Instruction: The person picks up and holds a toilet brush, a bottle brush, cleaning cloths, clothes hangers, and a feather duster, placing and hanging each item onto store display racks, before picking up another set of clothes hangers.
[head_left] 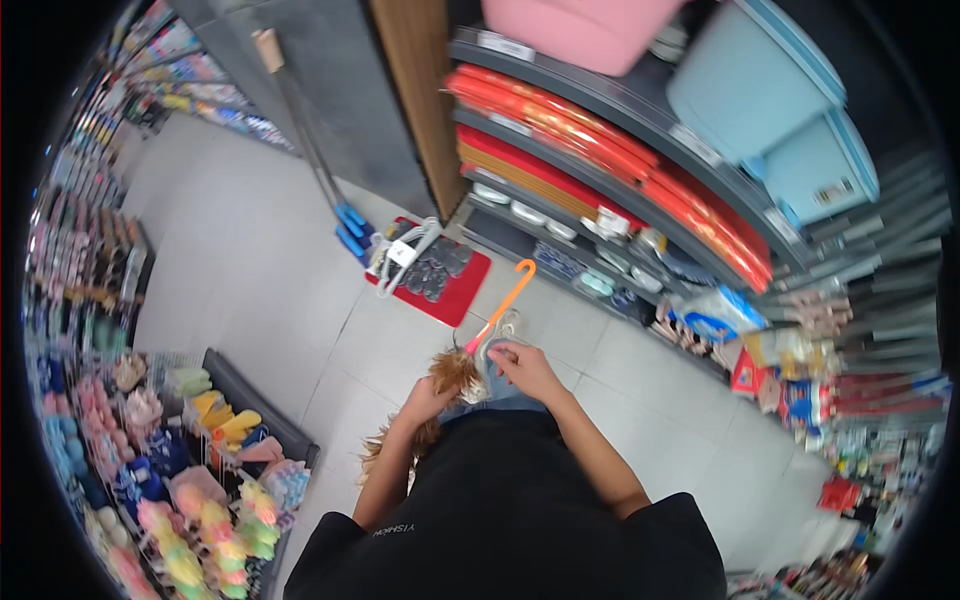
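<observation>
A feather duster [457, 372] with brown feathers, a pink collar and an orange hooked handle [515, 293] is held in front of my body. The hook points away from me, toward the shelves. My left hand [428, 400] is closed around the feathered part, and more brown feathers hang below that forearm. Just right of the pink collar is my right hand [527, 370], its fingers pinched together. Whether something thin sits between those fingertips is too small to tell. Beneath the hands my shoe [508, 324] shows on the tiled floor.
A red mat [443, 300] on the floor bears grey gloves [432, 277] and a white cable bundle [408, 255]. A long-handled blue tool [350, 230] leans nearby. Shelves with red packages [550, 118] and blue bins [757, 80] stand right. A rack of slippers [228, 420] is left.
</observation>
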